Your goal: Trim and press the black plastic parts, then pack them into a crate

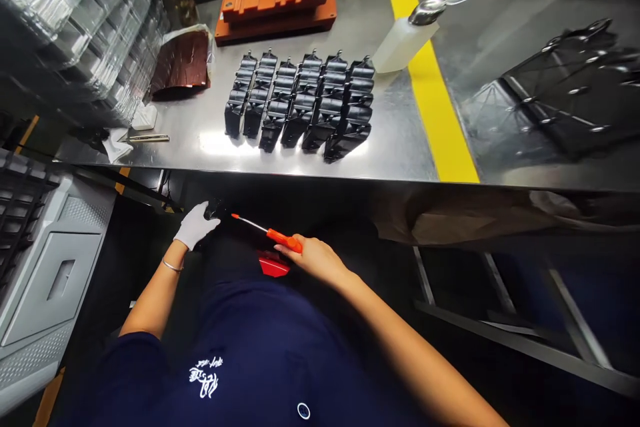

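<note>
My left hand (195, 225), in a white glove, is closed around a small black part (216, 208) below the table's front edge. Much of that part blends into the dark background. In my bare right hand (316, 257) is an orange-handled screwdriver (285, 239) with a thin metal shaft and an orange tip. The tip points left toward the black part and stands a little apart from it. On the metal table (200, 153) above my hands, several black ribbed plastic parts (305, 100) lie side by side in a row.
An orange fixture (277, 0) stands at the back, near a white bottle (405, 43) with a metal top. Stacked clear trays (75, 20) rise at left, above a grey crate (55, 280). Yellow tape (440, 113) crosses the table. More black parts (575, 93) lie at right.
</note>
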`<state>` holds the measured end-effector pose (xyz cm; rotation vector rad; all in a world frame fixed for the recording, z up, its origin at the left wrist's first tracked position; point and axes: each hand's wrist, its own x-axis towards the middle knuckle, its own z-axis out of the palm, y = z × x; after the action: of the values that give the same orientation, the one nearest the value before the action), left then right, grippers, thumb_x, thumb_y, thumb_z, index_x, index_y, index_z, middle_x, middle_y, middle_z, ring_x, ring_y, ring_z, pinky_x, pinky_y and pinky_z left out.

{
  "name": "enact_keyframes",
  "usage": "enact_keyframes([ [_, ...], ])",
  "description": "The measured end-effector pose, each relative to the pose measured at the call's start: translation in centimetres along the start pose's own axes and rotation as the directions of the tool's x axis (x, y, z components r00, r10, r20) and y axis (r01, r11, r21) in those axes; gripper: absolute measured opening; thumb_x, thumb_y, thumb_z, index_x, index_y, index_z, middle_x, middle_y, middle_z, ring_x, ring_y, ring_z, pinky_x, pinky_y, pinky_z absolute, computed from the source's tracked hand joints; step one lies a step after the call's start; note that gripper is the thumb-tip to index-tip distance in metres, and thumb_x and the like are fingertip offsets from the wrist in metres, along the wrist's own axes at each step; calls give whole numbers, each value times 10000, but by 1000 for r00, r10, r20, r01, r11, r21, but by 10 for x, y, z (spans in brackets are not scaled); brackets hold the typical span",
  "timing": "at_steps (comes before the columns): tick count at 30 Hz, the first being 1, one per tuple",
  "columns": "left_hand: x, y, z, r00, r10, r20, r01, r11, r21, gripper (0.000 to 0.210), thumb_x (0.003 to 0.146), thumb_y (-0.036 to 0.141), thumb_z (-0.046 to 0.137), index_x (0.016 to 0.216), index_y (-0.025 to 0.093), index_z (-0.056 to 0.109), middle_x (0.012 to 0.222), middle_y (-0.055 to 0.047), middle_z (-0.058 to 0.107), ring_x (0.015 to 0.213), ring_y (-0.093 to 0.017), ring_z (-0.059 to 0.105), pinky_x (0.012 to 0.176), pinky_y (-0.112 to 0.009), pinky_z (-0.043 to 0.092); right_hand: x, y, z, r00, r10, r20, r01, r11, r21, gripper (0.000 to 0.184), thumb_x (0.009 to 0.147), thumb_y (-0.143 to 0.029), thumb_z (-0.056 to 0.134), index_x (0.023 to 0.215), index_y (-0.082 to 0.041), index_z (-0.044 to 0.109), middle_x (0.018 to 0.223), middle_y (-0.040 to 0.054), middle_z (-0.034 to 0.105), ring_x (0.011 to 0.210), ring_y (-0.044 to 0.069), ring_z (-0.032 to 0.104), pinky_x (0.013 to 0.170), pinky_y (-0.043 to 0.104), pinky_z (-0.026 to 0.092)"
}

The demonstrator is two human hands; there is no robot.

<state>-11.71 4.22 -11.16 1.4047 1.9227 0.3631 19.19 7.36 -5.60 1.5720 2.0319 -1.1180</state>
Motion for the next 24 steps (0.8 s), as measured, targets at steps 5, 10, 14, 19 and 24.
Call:
enact_keyframes([
  [5, -8, -15, -8, 981, 186, 51, -192, 960, 205, 390, 712, 70, 551, 1021, 246, 710, 1118, -65, 693, 1154, -250, 577, 1132, -444, 296, -6, 16, -11, 966, -234, 112, 203, 951, 235, 473, 852, -641, 488, 847, -209, 681, 738, 4, 678, 662, 163, 597, 568, 234, 366],
  [10, -21, -8, -34, 986, 13, 164, 9, 991, -135, 466, 672, 314, 719, 1128, 222, 676, 1146, -69, 695, 1098, -273, 614, 1020, -411, 443, -8, 36, -19, 979, -195, 64, 177, 961, 214, 479, 850, -636, 484, 833, -203, 687, 707, 2, 658, 636, 156, 567, 566, 234, 346],
  [14, -24, 28, -79, 995, -34, 96, 72, 900, -430, 432, 753, 484, 650, 1093, 219, 678, 1096, -58, 706, 1044, -268, 634, 952, -393, 485, -16, 49, -20, 971, -222, 91, 194, 949, 247, 425, 852, -593, 511, 806, -200, 666, 705, -3, 650, 625, 143, 550, 560, 229, 325],
  [19, 32, 96, -147, 977, 22, -213, -118, 886, -449, 341, 728, 518, 670, 867, 206, 674, 857, -12, 685, 812, -192, 624, 754, -290, 517, -25, 50, -12, 990, -123, 69, 113, 984, 141, 322, 848, -511, 535, 804, -205, 624, 759, 17, 667, 665, 160, 573, 577, 236, 309],
  [24, 134, 151, -172, 916, -22, -401, -73, 973, -219, 240, 690, 358, 696, 782, 140, 661, 771, -48, 669, 795, -202, 607, 740, -288, 487, -31, 48, -1, 990, -126, 63, 120, 988, 96, 278, 833, -504, 540, 773, -234, 572, 736, -6, 657, 676, 171, 585, 586, 240, 303],
])
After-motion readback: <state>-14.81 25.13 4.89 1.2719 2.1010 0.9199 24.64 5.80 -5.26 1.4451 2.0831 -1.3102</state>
